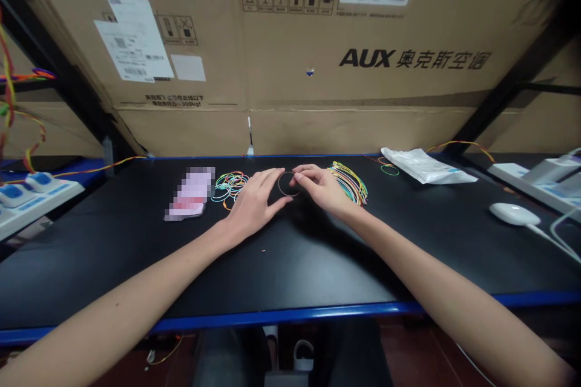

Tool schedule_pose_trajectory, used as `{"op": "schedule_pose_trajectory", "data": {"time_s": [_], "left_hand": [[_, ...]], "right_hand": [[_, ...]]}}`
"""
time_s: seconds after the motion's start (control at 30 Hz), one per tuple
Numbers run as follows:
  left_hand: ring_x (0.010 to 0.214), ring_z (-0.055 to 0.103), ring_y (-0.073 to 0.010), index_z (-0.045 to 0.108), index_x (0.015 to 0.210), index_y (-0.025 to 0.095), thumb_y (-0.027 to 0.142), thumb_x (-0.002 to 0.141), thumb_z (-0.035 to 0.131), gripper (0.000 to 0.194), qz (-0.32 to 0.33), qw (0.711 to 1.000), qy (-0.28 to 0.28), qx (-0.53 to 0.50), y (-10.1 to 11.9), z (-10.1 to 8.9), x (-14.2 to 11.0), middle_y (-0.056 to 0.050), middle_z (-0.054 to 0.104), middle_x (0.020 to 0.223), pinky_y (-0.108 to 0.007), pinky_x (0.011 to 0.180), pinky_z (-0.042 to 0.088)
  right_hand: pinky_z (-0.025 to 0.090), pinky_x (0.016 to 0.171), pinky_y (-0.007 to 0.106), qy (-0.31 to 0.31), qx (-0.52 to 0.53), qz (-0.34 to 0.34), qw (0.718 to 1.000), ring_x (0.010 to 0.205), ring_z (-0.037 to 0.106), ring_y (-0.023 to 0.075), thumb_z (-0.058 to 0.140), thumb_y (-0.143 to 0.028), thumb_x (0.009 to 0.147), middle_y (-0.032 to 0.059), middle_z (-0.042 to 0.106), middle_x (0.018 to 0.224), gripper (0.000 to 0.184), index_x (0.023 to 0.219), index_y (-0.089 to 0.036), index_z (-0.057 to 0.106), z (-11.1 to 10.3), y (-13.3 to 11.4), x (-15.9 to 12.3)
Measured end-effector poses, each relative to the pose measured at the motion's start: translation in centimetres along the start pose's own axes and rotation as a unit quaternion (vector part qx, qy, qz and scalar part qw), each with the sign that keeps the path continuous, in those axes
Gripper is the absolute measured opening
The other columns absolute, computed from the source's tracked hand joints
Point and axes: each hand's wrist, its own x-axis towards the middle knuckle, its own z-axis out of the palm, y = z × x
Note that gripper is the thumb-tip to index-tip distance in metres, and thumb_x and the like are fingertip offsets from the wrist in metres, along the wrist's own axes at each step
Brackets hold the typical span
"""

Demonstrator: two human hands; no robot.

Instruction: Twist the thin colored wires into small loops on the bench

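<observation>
**Black table, two hands, one thin loop**

A black table [290, 278] with a blue edge has a big brown box [281, 42] standing behind it. Two bare arms reach in from the bottom corners, and the hands come close together over the table.

The left hand [254, 202] has its back facing up. Its thumb is spread apart from its fingers, like an open beak. The right hand [322, 187] bends in from the other side, with its thumb and pointing finger pinched together on the thin loop [279, 187]. The loop is between the two hands. I cannot tell if the left fingertips touch it.

The left hand hides part of a messy pile of colored loops [229, 184]. The right hand hides part of a neat colored bundle [351, 181]. A pink thing [193, 190], too blurry to read, lies left of the messy pile.

Farther right are a small green ring [389, 173], a white packet [424, 166] and a smooth white thing [514, 214] with a cord. White power strips sit at both sides, one on the left [39, 199] and one on the right [531, 184].
</observation>
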Motion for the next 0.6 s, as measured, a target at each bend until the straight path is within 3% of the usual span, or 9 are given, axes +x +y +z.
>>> {"op": "schedule_pose_trajectory", "data": {"time_s": [0.2,0.33,0.6], "left_hand": [[0.113,0.053,-0.0258,0.046,0.127,0.016,0.038,0.082,0.064,0.053,0.015,1.0,0.006,0.013,0.23,-0.06,0.12,-0.012,0.057,0.122,-0.044,0.095,0.046],[0.11,0.054,-0.0245,0.047,0.125,0.016,0.037,0.083,0.063,0.049,0.026,1.0,0.013,0.005,0.23,-0.06,0.08,-0.012,0.058,0.119,-0.043,0.092,0.048],[0.115,0.051,-0.0263,0.043,0.129,0.016,0.029,0.087,0.058,0.047,0.06,0.998,0.001,0.035,0.07,-0.08,0.32,-0.014,0.056,0.122,-0.045,0.093,0.047]], "right_hand": [[0.036,0.098,0.038,-0.015,0.052,0.022,0.998,0.105,0.056,0.021,0.057,-0.029,0.084,0.0093,0.062,0.105,0.021,0.073,-0.018,0.071,0.23,-0.28,-0.15],[0.036,0.095,0.036,-0.058,0.138,0.054,0.987,0.101,0.056,0.0201,0.057,-0.032,0.084,0.008,0.065,0.099,0.022,0.074,-0.018,0.07,0.19,-0.54,-0.26],[0.038,0.089,0.032,-0.153,0.345,0.145,0.915,0.087,0.053,0.0154,0.056,-0.03,0.084,0.0027,0.061,0.081,0.022,0.071,-0.017,0.068,-0.08,0.0,-0.09]]}}
